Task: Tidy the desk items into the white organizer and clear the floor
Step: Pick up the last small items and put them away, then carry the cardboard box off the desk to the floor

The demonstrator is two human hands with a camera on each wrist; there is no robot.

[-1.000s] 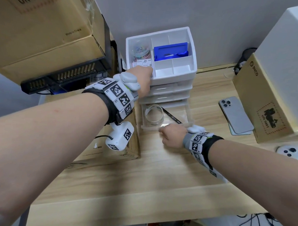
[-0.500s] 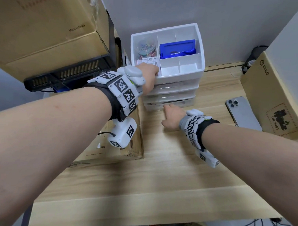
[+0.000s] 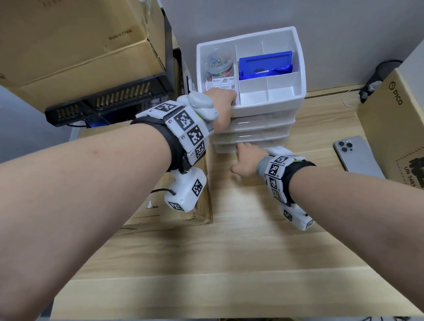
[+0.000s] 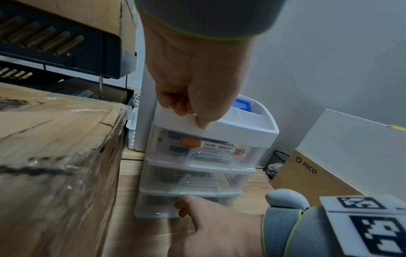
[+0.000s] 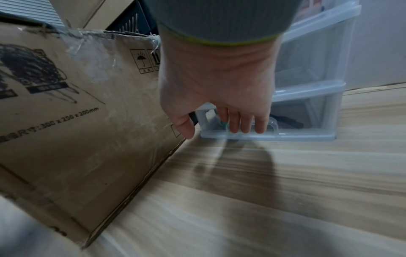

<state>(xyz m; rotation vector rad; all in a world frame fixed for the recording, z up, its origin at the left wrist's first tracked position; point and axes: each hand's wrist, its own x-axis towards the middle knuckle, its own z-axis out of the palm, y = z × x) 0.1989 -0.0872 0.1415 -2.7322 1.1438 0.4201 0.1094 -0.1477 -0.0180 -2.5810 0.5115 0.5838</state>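
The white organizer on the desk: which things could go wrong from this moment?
1. The right hand has its fingers at the bottom drawer handle; a quick pull might slide the white organizer forward, though the left hand grips its rim.
2. The phone lies beside the right forearm and might be knocked.

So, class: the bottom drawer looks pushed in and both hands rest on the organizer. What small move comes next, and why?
Probably lift the right hand off the bottom drawer: it sits flush, straight fingers touch its handle, while the left hand steadies the organizer.
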